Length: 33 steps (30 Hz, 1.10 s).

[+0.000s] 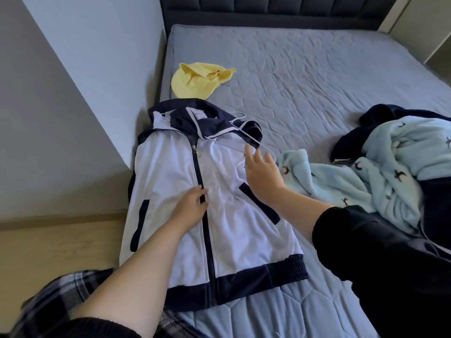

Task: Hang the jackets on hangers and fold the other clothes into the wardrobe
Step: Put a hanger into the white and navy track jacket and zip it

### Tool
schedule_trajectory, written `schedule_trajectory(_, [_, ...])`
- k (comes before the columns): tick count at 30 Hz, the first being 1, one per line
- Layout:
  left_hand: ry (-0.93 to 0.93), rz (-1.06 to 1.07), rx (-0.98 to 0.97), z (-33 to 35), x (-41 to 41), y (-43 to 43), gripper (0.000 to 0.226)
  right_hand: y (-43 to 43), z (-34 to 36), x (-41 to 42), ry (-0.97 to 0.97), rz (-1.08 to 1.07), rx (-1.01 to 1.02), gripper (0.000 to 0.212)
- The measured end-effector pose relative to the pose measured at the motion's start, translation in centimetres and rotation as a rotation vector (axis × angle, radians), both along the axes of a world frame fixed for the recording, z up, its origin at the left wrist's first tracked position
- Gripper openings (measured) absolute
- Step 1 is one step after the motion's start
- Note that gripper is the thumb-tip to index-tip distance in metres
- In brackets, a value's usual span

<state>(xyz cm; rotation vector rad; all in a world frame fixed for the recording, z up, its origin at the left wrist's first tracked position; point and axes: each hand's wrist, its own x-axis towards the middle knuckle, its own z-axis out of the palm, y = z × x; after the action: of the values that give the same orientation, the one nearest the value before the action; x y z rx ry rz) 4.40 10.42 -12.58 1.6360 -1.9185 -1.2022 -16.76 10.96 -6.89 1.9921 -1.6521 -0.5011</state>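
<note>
The zipped jacket [166,167] is pressed flat on the bed [317,81] by the open left hand [192,203], while the hanger [246,136], neared by the spread, empty right hand [262,172], could be knocked askew, letting a shoulder slip off.

Bed [317,81] bears jacket [170,179], yellow hat [190,84], blue fleece [329,181], perhaps another jacket [380,115].

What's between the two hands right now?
In the head view, only a front panel of the white jacket lies between the left hand, on the zipper, and the right hand.
</note>
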Motion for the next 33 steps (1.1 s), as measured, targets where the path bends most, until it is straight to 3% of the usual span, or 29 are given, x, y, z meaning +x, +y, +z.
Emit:
schedule_trajectory(5, [0.055, 0.107, 0.027, 0.2, -0.1, 0.1, 0.036, 0.6, 0.7, 1.2, 0.021, -0.007, 0.062, 0.051])
schedule_trajectory(8, [0.142, 0.258, 0.015, 1.3, 0.1, -0.1, 0.028, 0.6, 2.2, 1.5, -0.033, 0.061, 0.001, 0.034])
schedule_trajectory(11, [0.499, 0.465, 0.205, 2.5, 0.1, -0.7, 0.018, 0.4, 2.7, 1.6, -0.037, 0.111, -0.064, 0.034])
schedule_trajectory(15, [0.935, 0.509, 0.563, 4.1, -1.0, -2.6, 0.032, 2.2, 3.2, 4.0, 0.223, 0.086, 0.048, 0.056])
schedule_trajectory(17, [1.101, 0.546, 0.67, 5.3, -1.7, -3.7, 0.04, 3.2, 2.9, 4.9, 0.312, 0.071, 0.106, 0.056])
schedule_trajectory(21, [1.037, 0.531, 0.725, 7.1, -3.8, -5.2, 0.048, 3.8, 2.7, 5.4, 0.355, 0.096, 0.03, 0.045])
schedule_trajectory(23, [1.051, 0.557, 0.729, 7.9, -4.9, -5.7, 0.037, 4.4, 2.8, 5.2, 0.337, 0.107, 0.001, 0.047])
schedule_trajectory(26, [0.878, 0.61, 0.661, 8.9, -6.0, -6.1, 0.015, 5.6, 2.4, 4.8, 0.309, 0.111, -0.021, 0.048])
schedule_trajectory(29, [0.711, 0.676, 0.563, 9.4, -6.8, -6.2, 0.022, 6.6, 2.3, 4.7, 0.366, 0.131, -0.023, 0.053])
schedule_trajectory(33, [0.672, 0.652, 0.553, 9.5, -7.4, -6.2, 0.027, 6.7, 2.8, 4.3, 0.482, 0.149, 0.046, 0.055])
